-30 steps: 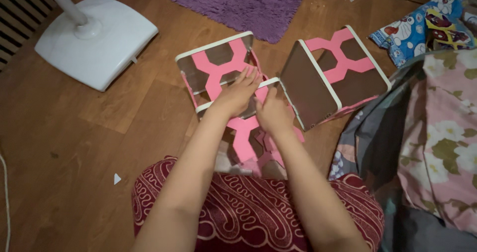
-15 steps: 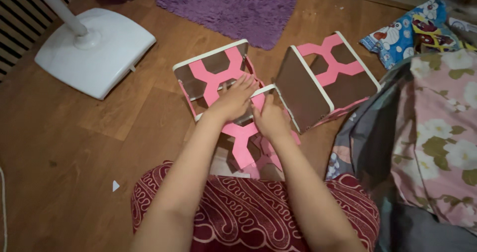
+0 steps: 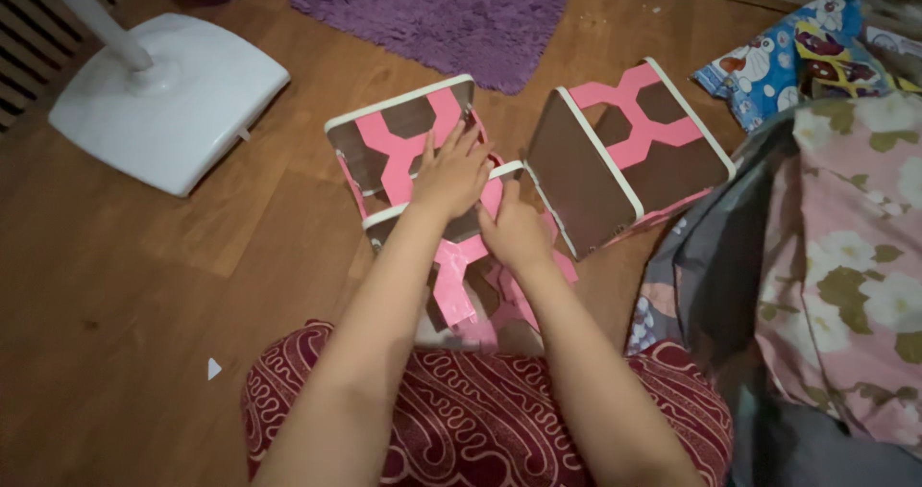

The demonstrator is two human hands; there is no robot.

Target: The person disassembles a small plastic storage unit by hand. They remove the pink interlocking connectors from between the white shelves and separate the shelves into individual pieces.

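Pressing flat, L hand [image 3: 451, 175] open atop pink panel [image 3: 399, 141]; R hand [image 3: 514, 228] grips edge

We see a pink and brown panel rack [image 3: 403, 146] with white rims, partly assembled on the wooden floor, its hexagon-patterned panels standing tilted. Just beside it on the right lies a second cube section [image 3: 629, 156], tipped on its side, one brown face turned towards us.

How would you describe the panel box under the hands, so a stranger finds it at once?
On the wooden floor, below the purple rug, stand two pink-and-brown panel boxes. It is the left box, under the left hand; the right box is untouched.
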